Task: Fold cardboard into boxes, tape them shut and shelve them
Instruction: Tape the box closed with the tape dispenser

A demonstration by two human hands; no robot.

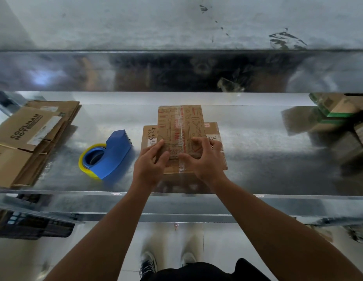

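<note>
A small printed cardboard box [181,122], sealed with a strip of clear tape, lies on top of a wider plain brown box [214,131] on the metal shelf [247,159]. My left hand [150,166] grips the printed box's near left corner with curled fingers. At the near right corner my right hand [205,159] grips the same box, thumb on the near edge. A blue tape dispenser [107,157] with a yellow-rimmed roll stands on the shelf to the left of the boxes.
A pile of flattened cardboard [28,138] lies at the shelf's left end. Finished boxes [343,110] are stacked at the far right. A metal shelf board [176,72] hangs above. My shoes [148,264] stand on the floor below.
</note>
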